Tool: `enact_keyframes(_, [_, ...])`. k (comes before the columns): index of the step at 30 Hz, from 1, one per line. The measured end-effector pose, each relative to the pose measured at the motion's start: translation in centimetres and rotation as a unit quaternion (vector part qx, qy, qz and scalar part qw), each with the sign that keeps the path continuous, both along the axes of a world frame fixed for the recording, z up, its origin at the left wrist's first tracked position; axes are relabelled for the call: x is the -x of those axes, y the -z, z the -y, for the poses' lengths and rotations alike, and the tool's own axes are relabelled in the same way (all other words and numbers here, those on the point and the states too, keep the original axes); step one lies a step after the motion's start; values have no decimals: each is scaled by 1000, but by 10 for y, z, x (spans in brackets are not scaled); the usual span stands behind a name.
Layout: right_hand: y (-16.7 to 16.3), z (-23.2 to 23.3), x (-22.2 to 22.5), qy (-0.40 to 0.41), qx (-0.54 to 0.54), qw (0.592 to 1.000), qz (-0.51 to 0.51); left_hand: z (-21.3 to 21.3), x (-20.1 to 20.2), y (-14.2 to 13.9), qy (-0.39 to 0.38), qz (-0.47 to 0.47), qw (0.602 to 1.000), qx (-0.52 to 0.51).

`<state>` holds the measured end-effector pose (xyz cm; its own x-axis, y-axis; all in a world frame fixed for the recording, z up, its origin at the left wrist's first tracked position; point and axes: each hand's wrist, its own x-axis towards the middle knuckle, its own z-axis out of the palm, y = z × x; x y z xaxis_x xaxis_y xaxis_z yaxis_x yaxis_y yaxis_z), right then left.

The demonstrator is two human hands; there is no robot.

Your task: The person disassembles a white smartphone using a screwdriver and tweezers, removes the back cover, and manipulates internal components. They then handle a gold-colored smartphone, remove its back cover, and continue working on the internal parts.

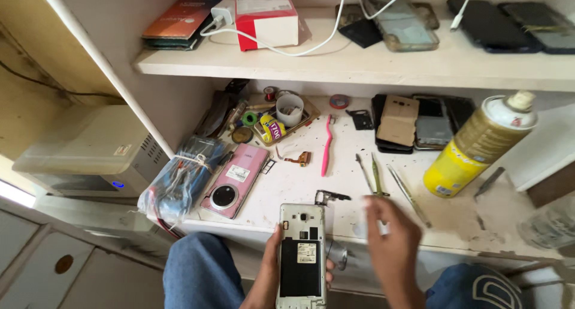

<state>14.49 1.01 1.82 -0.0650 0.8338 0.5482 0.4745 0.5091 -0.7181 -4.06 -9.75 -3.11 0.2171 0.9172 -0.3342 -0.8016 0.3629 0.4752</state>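
Left hand (266, 279) is clamped around the white, back-off smartphone with exposed black battery (301, 255), long axis running 12 to 6 o'clock. Right hand (392, 249), open and empty, hovers just at the phone's 3 o'clock, nearer the metal tweezers (372, 174) on the worn white bench (299, 183).

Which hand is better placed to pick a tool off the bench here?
Right, probably. The right hand is free and hovers just short of the tweezers, while the left hand holds the opened white phone from its side.
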Motion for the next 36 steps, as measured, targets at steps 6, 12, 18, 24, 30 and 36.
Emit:
enact_keyframes(6, [-9,-55,-53,60,-59,991,109,-2,-10,-14,-3,19,1000,-13])
enact_keyframes(12, [-4,-76,-30,-67,-15,973,222,0,-15,-28,-10,9,1000,-25])
enact_keyframes(18, [-10,-88,-3,-28,-30,902,430,6,-17,-36,-12,-23,999,-28])
enact_keyframes(24, [-10,-99,-4,-1,-73,838,540,6,-18,-41,-15,-54,998,-1])
enact_keyframes(30, [3,-114,-2,19,-153,777,610,4,-20,-41,-5,-42,999,-13])
enact_keyframes(36, [-30,-105,-3,51,-207,881,421,-20,-18,-49,33,-35,998,-33])
